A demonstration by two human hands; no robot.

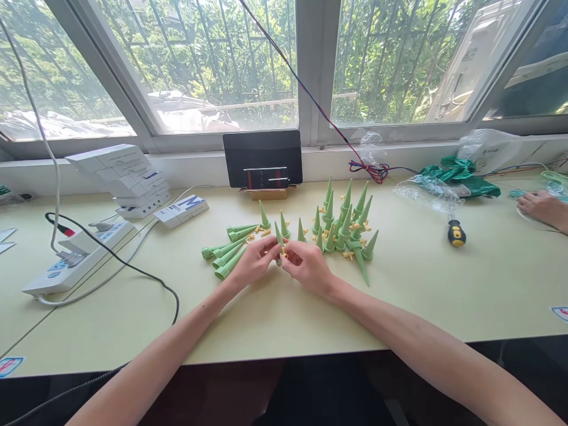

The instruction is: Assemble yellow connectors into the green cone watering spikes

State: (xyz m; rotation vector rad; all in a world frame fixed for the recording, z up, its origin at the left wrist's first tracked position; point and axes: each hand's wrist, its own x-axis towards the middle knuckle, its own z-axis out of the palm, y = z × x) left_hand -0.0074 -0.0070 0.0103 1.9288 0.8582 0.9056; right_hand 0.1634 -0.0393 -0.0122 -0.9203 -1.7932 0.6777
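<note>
Close together over the middle of the table, my two hands meet at one green plastic watering spike (278, 232). My left hand (254, 260) is closed on the spike, its pointed tip upward. The fingers of my right hand (309, 266) pinch a small yellow valve (284, 254) at the spike's side; whether it is fixed in cannot be made out. Just left lie several green tube-like pieces (229, 260) with yellow valves (257, 231) near their ends. To the right, many green spikes (342, 229) with yellow valves stand in a cluster, points mostly up.
A phone (266, 178) leans before a dark tablet (284, 148) at the window. On the left are stacked white boxes (128, 177) and a power strip (80, 257) with cables. A screwdriver (456, 233), plastic bags (465, 177) and another person's hand (544, 208) are at right.
</note>
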